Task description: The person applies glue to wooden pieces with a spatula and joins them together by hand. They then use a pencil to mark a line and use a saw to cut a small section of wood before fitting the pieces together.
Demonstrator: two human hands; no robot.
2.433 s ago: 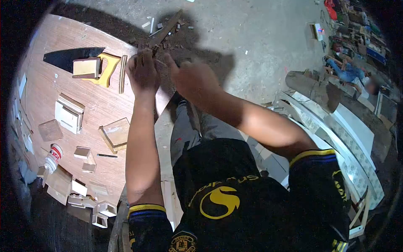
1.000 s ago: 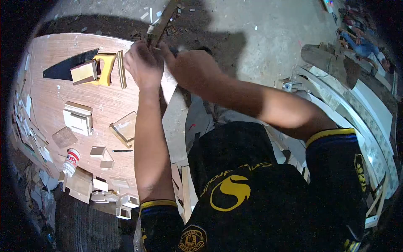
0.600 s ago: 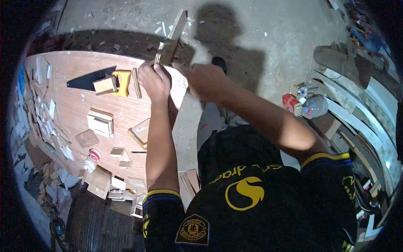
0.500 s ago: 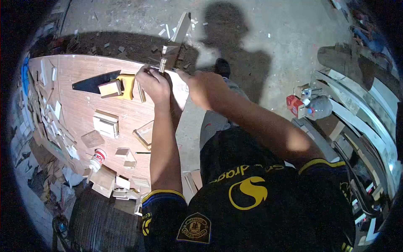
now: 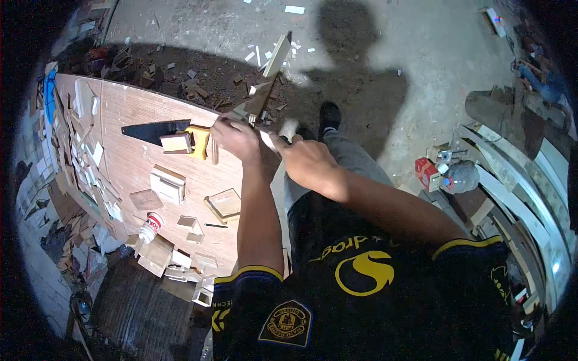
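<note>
My left hand (image 5: 239, 142) is closed at the table's far right corner, fingers curled beside a small shiny metal piece (image 5: 251, 119). My right hand (image 5: 308, 162) is closed just right of it, its index finger toward a pale piece (image 5: 268, 140) between the hands. A dark bit shows at the right fingers; I cannot tell what either hand grips. Beyond the hands a narrow wooden strip (image 5: 277, 56) slants away over the floor. Left of my left hand lies a handsaw (image 5: 200, 143) with a yellow handle and black blade, a small wood block (image 5: 176, 143) on it.
The wooden table (image 5: 120, 102) holds small wood assemblies (image 5: 168, 183), a pencil (image 5: 216, 225) and a white-and-red bottle (image 5: 151, 227). Offcuts pile along its left edge. Scraps litter the floor beyond. At right are a plastic jug (image 5: 462, 177), a red box (image 5: 427, 174) and long panels (image 5: 512, 171).
The view has shifted, so the table and tools sit further right and my legs show more. Both hands remain close together at the table corner; the right hand sits lower relative to the left.
</note>
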